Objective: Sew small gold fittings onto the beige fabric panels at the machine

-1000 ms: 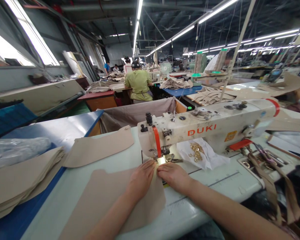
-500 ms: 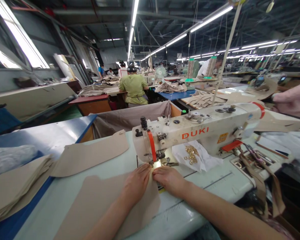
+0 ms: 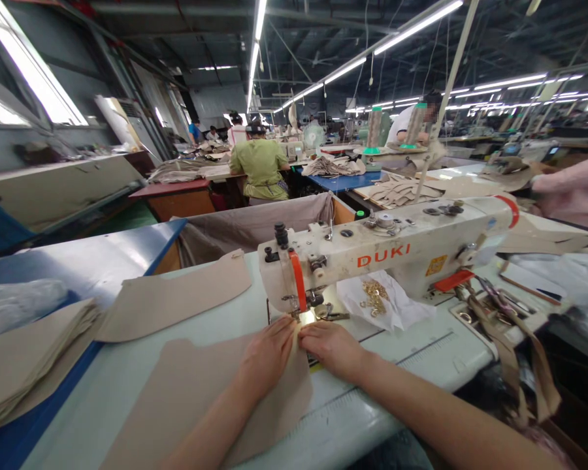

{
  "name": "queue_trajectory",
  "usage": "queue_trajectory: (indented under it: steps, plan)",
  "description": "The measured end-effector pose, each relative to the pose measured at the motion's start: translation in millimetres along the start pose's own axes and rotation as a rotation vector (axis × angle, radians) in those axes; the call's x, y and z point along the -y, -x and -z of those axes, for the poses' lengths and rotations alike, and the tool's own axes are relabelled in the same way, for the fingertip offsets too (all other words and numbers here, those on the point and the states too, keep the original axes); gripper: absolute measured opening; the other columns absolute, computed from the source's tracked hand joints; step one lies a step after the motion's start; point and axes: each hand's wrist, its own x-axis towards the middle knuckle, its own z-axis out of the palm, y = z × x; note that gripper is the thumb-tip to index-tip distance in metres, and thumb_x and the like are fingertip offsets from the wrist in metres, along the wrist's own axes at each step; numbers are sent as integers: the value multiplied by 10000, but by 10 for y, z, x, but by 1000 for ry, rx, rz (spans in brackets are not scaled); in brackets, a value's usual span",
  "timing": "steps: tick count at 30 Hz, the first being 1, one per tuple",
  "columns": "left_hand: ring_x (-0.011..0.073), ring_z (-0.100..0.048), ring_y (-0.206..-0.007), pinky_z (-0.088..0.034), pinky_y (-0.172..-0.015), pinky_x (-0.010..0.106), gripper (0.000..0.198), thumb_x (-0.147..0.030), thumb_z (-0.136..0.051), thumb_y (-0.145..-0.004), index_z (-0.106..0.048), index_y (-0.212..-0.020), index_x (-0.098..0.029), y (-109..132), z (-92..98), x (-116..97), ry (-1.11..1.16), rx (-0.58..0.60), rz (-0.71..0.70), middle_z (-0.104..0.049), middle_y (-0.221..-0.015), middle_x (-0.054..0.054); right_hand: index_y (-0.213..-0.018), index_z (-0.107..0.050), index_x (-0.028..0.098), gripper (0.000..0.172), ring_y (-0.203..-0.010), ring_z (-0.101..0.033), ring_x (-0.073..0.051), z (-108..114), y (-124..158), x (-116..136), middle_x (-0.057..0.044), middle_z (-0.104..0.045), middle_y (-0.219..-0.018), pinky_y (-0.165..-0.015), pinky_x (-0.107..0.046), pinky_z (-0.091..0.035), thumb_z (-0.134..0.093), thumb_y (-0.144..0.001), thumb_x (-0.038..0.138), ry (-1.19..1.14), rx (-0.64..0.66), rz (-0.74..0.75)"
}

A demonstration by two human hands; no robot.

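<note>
A beige fabric piece (image 3: 186, 391) lies on the pale sewing table, its right edge raised at the presser foot of a white sewing machine (image 3: 387, 245) marked DUKI. My left hand (image 3: 270, 349) is closed on that edge, fingers together just left of the lit needle area. Opposite it, my right hand (image 3: 330, 346) pinches the same edge with curled fingers, the tips close to my left ones. Both hands partly hide the stitching spot. Behind my right hand, a white sheet (image 3: 406, 313) bears gold-coloured metal rings (image 3: 374, 297).
Another beige piece (image 3: 176, 300) lies at the table's left, beside a stack of cut pieces (image 3: 34, 359). Straps (image 3: 509, 365) and scissors hang around a tray at the right. Thread cones (image 3: 374, 130) stand behind the machine. A person in green (image 3: 259, 163) sits ahead.
My view has shifted slightly. Both hands stay at the presser foot on the fabric, with hardly any visible movement.
</note>
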Motion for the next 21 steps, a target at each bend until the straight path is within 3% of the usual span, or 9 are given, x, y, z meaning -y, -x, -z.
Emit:
queue_trajectory:
  steps: [9, 14, 21]
  plan:
    - [209, -607, -1070, -482, -961, 363, 330, -210, -364, -913, -640, -1081, -142, -20, 16, -39, -1, -29, 31, -671, -1130, 106, -852, -619, 121, 64, -943, -610, -173, 35, -6, -3, -77, -677, -946, -896, -264, -446, -558, -866, 133, -9, 10, -11]
    - [191, -615, -1054, -504, -933, 340, 320, -213, -381, -905, -630, -1100, -169, 277, 67, -88, -3, -39, 47, -673, -1124, 86, -848, -630, 142, 123, -946, -601, -170, 33, 11, 181, -57, -677, -953, -894, -272, -455, -519, -894, 166, 17, 98, 84]
    - [181, -531, -1173, -457, -984, 351, 404, -179, -408, -877, -490, -1272, -180, 621, 291, -244, 17, -25, 188, -574, -1281, 84, -906, -652, 135, 149, -981, -598, -164, -16, 90, 430, -68, -684, -1004, -920, -275, -453, -504, -899, 154, -53, 39, 114]
